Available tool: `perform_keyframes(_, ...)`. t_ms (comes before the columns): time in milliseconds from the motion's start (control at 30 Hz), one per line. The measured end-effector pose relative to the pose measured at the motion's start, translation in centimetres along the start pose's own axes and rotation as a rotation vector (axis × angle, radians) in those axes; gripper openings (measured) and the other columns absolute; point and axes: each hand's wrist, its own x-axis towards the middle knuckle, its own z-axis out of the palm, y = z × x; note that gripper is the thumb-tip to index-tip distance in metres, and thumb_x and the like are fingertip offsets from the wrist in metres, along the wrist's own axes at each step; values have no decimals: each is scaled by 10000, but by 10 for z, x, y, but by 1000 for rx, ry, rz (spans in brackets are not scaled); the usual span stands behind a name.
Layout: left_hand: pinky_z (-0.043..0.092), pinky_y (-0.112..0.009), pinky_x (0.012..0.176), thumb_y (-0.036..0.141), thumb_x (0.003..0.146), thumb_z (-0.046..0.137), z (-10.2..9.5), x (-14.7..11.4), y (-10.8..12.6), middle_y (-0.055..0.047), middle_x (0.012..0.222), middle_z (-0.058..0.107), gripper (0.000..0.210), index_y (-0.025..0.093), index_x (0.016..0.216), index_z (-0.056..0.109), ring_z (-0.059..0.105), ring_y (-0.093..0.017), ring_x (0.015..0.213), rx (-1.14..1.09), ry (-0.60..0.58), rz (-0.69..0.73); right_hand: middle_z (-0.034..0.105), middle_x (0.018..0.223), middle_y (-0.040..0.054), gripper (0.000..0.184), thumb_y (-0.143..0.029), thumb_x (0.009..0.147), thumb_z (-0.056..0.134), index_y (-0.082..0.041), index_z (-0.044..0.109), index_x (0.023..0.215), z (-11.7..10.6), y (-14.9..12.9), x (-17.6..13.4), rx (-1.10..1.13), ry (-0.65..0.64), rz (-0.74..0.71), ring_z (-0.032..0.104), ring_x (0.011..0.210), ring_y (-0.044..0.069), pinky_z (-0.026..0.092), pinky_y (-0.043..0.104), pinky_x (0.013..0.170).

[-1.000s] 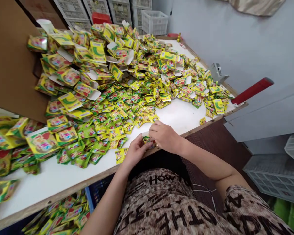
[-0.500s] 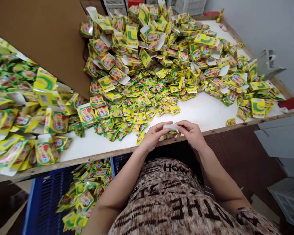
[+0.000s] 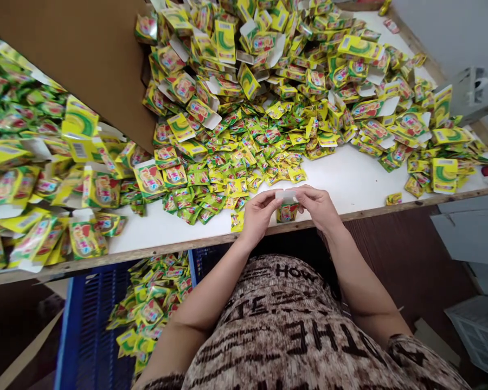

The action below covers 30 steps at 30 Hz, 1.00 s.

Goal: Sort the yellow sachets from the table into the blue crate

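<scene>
Between my two hands is a small yellow-green printed carton with its white flap raised, held at the table's front edge. My left hand is closed on the carton's left side, thumb at the flap. On the other side, my right hand pinches the flap's right corner. A yellow sachet lies just left of my left hand. Beyond my hands spreads a heap of small green and yellow sachets, with many printed cartons piled behind it.
A brown cardboard panel stands at the left, with more cartons beside it. Below the white table is a blue crate holding sachets and cartons. A grey metal dispenser sits at the right edge.
The carton has tilted so its printed front shows more below the white flap. Both hands still hold it. The camera view has shifted slightly, and the scene sits a little higher in the frame.
</scene>
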Motion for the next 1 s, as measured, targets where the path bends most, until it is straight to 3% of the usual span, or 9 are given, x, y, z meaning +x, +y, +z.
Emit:
perform_keyframes(100,539,-354,915,341,757,796,1,3,-5,-51,1036,775,250,218,975,793,692,-199,954,87,26,74,689,808,35,298,-484,766,752,-198,803,834,-4,-2,2,61,15,53,573,677,129,465,243,514)
perform_keyframes(267,541,-361,924,382,812,741,7,6,-5,-54,1006,779,230,219,963,798,698,-206,954,194,1,125,751,816,29,274,-401,695,831,-205,803,884,-11,-8,4,14,-12,74,642,671,140,544,269,569)
perform_keyframes(400,547,-305,791,362,818,738,10,13,-5,-63,988,765,298,199,1065,764,686,-175,843,220,-30,127,741,772,19,260,-370,688,840,-198,796,878,-12,-5,5,-31,64,21,618,608,121,565,279,567)
perform_keyframes(467,531,-286,739,362,827,728,10,16,-3,-66,940,755,263,187,1018,771,671,-168,810,291,-44,173,737,767,19,256,-365,688,843,-194,790,870,-12,-3,4,-46,72,2,620,615,123,572,283,579)
perform_keyframes(567,530,-304,777,348,835,724,6,17,1,-69,910,755,182,198,913,790,677,-184,851,400,-113,273,728,771,18,260,-349,666,865,-196,781,859,-15,0,1,-92,52,-29,633,642,134,585,301,614)
perform_keyframes(733,530,-351,910,314,831,736,-3,13,4,-78,1003,765,186,223,982,792,700,-200,943,454,-203,363,714,879,37,178,-329,742,820,-211,766,864,-16,6,-4,-190,64,-173,665,784,171,583,320,679)
perform_keyframes(867,541,-352,924,295,832,737,-8,11,-1,-88,1026,766,190,212,994,790,708,-200,965,466,-198,413,710,929,47,133,-319,800,770,-226,762,894,-9,11,-6,-295,89,-298,669,902,199,575,359,789)
perform_keyframes(1000,571,-313,840,323,823,748,-10,9,-5,-85,940,774,178,184,925,795,723,-180,887,341,-134,372,706,905,38,128,-292,759,807,-229,766,863,-3,10,-5,-217,78,-266,666,880,194,570,354,794)
